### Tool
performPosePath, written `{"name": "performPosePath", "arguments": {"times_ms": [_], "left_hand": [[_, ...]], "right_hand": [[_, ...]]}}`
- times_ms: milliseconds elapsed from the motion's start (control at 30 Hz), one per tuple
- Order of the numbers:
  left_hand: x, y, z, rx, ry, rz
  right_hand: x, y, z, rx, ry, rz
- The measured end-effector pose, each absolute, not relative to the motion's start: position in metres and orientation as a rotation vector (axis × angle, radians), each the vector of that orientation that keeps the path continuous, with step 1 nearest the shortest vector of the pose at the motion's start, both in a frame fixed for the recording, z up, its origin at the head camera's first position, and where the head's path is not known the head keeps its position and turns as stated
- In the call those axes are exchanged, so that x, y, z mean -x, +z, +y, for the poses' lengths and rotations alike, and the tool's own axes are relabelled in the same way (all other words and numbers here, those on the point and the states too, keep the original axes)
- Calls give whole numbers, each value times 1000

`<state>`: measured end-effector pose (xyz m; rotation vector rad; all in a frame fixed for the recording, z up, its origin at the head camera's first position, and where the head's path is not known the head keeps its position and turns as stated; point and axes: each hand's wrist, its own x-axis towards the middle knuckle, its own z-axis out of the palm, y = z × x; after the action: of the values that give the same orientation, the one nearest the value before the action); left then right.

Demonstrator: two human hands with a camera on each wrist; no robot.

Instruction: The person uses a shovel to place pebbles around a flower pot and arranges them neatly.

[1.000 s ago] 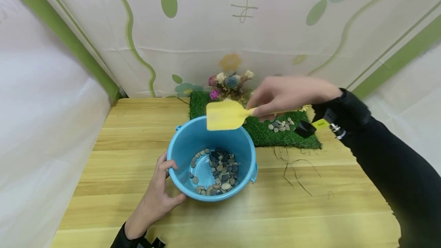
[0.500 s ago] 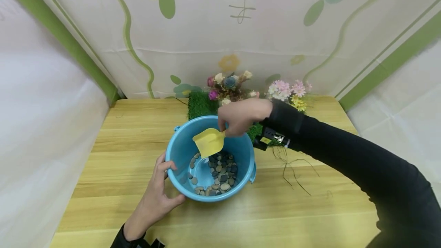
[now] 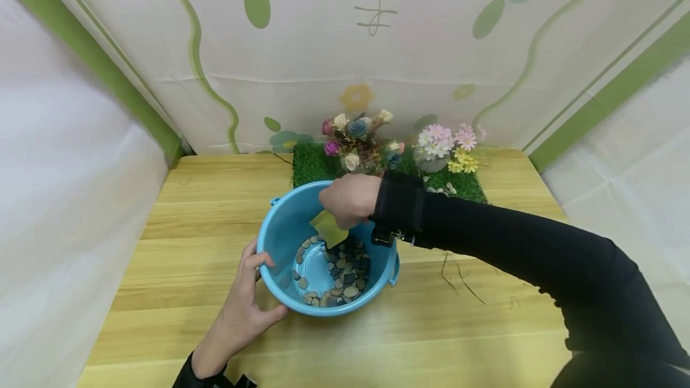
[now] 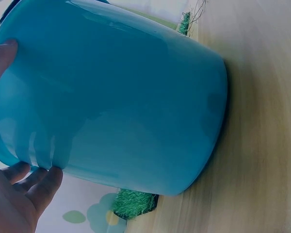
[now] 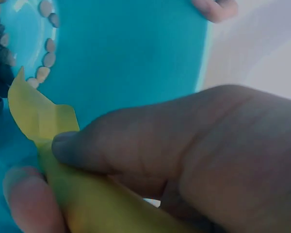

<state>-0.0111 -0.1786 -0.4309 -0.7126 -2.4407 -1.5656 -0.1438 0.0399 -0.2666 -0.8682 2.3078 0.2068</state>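
Observation:
A light blue plastic bucket (image 3: 283, 229) stands on the wooden table, with grey, dark and tan pebbles (image 3: 347, 277) on its bottom. My left hand (image 3: 241, 307) holds its left side, one finger hooked over the rim and the thumb against the outside. Reaching down inside the bucket, my right hand (image 3: 351, 199) grips a small yellow toy shovel (image 3: 330, 229). In the right wrist view the thumb presses along the shovel's handle, and the blade (image 5: 36, 107) points down toward the pebbles. The tip of the blade is close over the dark stones; most of the handle is hidden by the hand.
Behind the bucket lies an artificial grass mat (image 3: 312, 163) bearing mixed artificial roses (image 3: 358, 130) and pink, white and yellow flowers (image 3: 444, 142). More pebbles (image 3: 447, 189) rest on it. Thin dark strands (image 3: 468, 283) lie on the table (image 3: 458, 334). A printed curtain (image 3: 302, 58) hangs behind.
My right hand has moved left and down with the shovel, from above the bucket's far rim to inside it. The blade has tipped downward. My left hand has kept its hold.

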Motion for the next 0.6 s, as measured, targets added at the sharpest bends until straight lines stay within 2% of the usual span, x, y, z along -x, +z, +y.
{"name": "performPosePath", "arguments": {"times_ms": [233,600], "left_hand": [[11,-431,-179,718,-1559,-2441],[11,-431,-180,719,-1572,-2444]], "right_hand": [[136,-278,33,1058,310,2393],[137,-288,29,1139,354,2481]]}}
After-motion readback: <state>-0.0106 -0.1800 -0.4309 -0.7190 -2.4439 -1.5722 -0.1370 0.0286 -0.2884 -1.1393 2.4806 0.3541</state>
